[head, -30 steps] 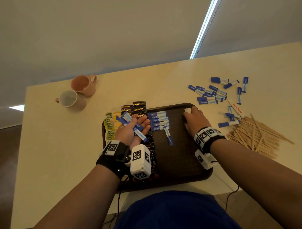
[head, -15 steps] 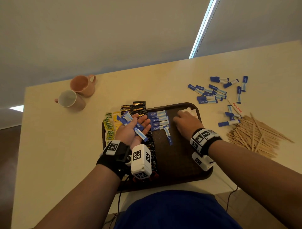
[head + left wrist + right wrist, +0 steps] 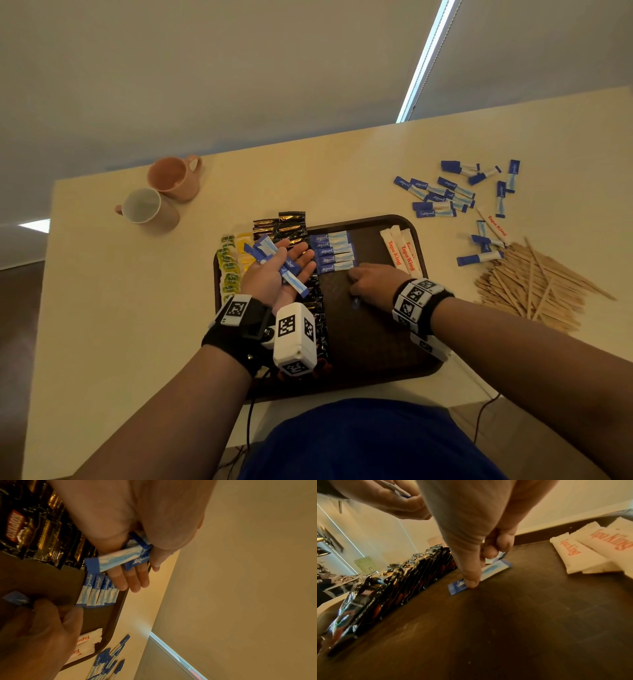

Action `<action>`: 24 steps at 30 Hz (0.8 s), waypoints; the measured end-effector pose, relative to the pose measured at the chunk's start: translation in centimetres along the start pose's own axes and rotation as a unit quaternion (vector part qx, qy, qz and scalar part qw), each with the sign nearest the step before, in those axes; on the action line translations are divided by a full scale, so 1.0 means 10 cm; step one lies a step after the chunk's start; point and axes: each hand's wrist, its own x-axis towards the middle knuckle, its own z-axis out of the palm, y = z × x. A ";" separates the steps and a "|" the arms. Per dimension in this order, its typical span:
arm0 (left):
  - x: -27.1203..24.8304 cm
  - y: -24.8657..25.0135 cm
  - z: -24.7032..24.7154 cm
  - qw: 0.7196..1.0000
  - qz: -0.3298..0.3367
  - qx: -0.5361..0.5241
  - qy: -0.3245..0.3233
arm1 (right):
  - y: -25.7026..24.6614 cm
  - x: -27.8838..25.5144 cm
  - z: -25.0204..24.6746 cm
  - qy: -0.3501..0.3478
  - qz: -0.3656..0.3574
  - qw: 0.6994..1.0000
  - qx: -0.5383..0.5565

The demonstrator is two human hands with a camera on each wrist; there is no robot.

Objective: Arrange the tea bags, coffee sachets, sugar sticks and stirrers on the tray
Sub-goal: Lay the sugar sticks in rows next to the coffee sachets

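Your right hand (image 3: 371, 284) is now leaving the white "Tapa King" sachets (image 3: 400, 251) at the tray's (image 3: 383, 373) far right and pinching a loose blue sugar stick (image 3: 479, 574) on the tray floor, just below the "equal" row (image 3: 334, 251); judging by this, you are extending that row. Your left hand (image 3: 277, 270) is lying flat, palm up, cradling more "equal" sticks (image 3: 123, 559) above the "KOPIKO" coffee sachets (image 3: 22, 528), while stirrers (image 3: 534, 284) are waiting on the table.

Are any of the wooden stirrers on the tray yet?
No, the wooden stirrers all lie in a pile on the table, right of the tray.
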 end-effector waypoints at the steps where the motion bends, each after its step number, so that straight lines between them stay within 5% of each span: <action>1: 0.00 0.00 0.01 1.000 0.000 0.001 0.000 | 0.01 0.00 0.01 0.003 -0.001 1.000 -0.005; 6: 0.00 0.00 0.01 1.000 -0.002 0.006 0.001 | 0.10 0.01 0.03 0.031 0.025 0.999 0.003; 14: 0.04 0.02 0.00 1.000 0.000 0.003 0.006 | 0.58 0.14 -0.34 0.142 0.247 0.951 0.116; 24: 0.12 0.07 -0.04 1.000 -0.001 0.003 0.012 | 0.59 0.38 -0.33 0.170 0.262 0.941 0.130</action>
